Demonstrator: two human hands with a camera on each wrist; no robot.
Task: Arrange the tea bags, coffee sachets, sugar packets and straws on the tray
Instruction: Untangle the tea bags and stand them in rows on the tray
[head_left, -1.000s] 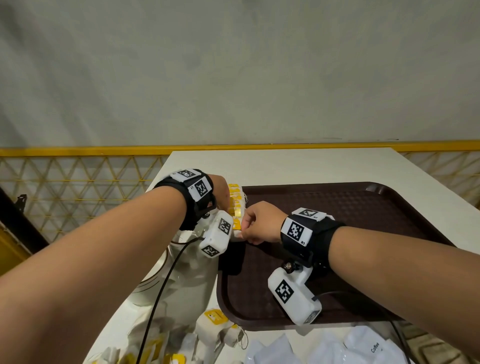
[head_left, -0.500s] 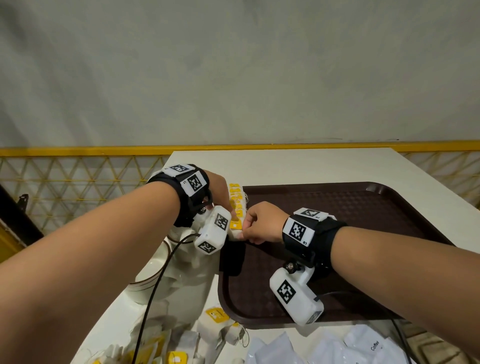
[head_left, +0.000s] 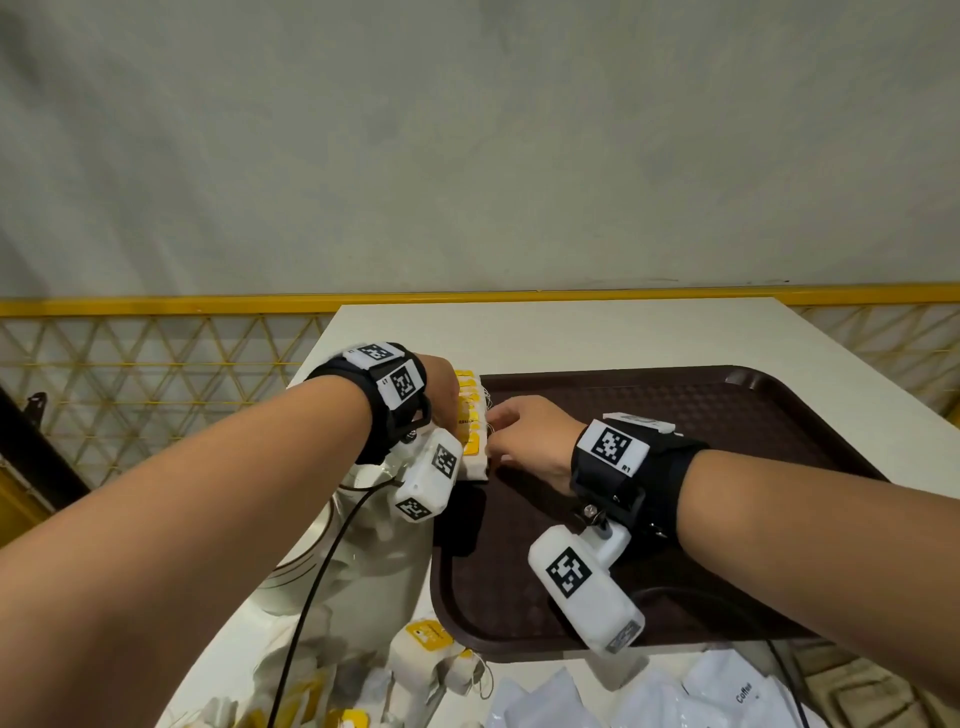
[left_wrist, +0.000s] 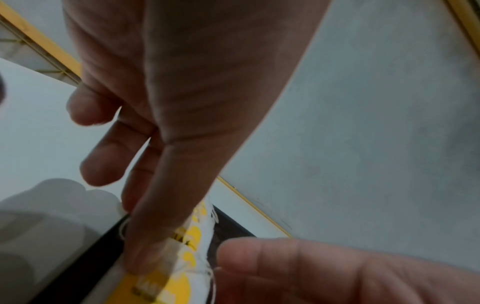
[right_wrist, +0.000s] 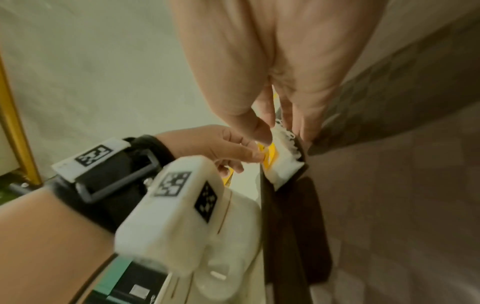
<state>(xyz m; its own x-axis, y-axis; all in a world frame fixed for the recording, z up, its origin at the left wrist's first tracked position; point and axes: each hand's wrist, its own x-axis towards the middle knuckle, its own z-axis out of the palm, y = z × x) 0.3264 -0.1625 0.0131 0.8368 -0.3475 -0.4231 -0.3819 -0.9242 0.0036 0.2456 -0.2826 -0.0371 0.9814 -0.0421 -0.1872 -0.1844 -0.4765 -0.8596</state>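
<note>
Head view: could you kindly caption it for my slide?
Both hands steady a row of tea bags along the brown tray's left edge.

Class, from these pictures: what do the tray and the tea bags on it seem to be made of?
Tray: probably moulded plastic, dark brown and matte, judging by its embossed grid texture and rounded raised rim. Tea bags: apparently thin white paper with yellow printed tags and fine strings; edges look crimped.

A row of white tea bags (head_left: 471, 426) with yellow tags stands packed on edge along the far left rim of the dark brown tray (head_left: 727, 415), strings trailing. More tea bags (head_left: 426, 654) lie loose on the desk (head_left: 571, 332) just off the tray's near left corner, beside white coffee sachets (head_left: 727, 696) at the near edge.
</note>
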